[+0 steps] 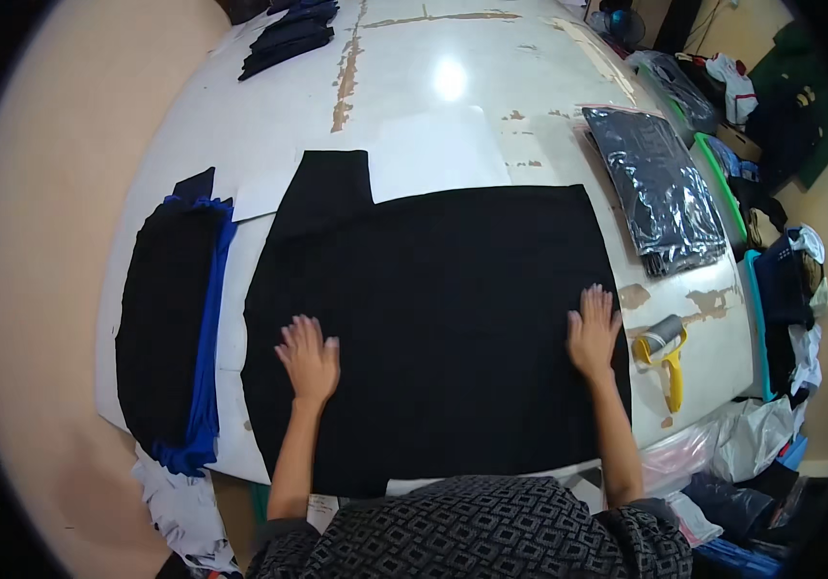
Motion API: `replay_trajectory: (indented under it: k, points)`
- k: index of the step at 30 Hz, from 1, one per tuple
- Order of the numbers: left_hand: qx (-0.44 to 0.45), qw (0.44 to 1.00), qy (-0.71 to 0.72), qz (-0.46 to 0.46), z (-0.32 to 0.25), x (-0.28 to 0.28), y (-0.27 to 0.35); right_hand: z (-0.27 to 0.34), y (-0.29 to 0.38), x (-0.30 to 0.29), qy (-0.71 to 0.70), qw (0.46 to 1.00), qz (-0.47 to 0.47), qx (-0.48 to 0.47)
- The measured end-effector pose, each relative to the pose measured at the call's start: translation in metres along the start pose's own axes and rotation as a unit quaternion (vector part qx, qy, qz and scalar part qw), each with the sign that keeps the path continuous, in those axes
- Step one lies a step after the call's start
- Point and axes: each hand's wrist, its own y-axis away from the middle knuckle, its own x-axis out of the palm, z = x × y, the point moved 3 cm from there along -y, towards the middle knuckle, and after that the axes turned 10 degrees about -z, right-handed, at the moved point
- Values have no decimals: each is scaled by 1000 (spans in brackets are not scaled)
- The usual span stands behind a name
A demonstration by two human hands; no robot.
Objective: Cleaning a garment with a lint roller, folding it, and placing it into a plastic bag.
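A large piece of black fabric (443, 289) lies spread on a white table (428, 43), with a narrower part sticking out at its upper left. My left hand (310, 362) rests palm down on the left side of the fabric, fingers apart. Near the fabric's right edge, my right hand (595, 333) lies flat on it as well, holding nothing. Just right of that edge is a yellow-handled lint roller (667, 358) with a grey roll. White paper (436, 152) shows beyond the fabric's far edge.
On the left lies a stack of black and blue fabric pieces (168, 326). Dark folded goods in clear plastic (656, 188) sit at the right. More dark fabric (289, 36) lies at the far left. Bins of clothing, one with a turquoise rim (760, 326), stand beyond the right edge.
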Motion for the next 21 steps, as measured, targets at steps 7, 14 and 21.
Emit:
replay_trajectory:
  k: [7, 14, 21]
  points:
    - [263, 953, 116, 94, -100, -39, 108, 116, 113, -64, -189, 938, 149, -250]
    - [-1, 999, -6, 32, 44, -35, 127, -14, 132, -49, -29, 998, 19, 47]
    - [248, 952, 128, 125, -90, -49, 166, 57, 183, -74, -176, 953, 125, -211]
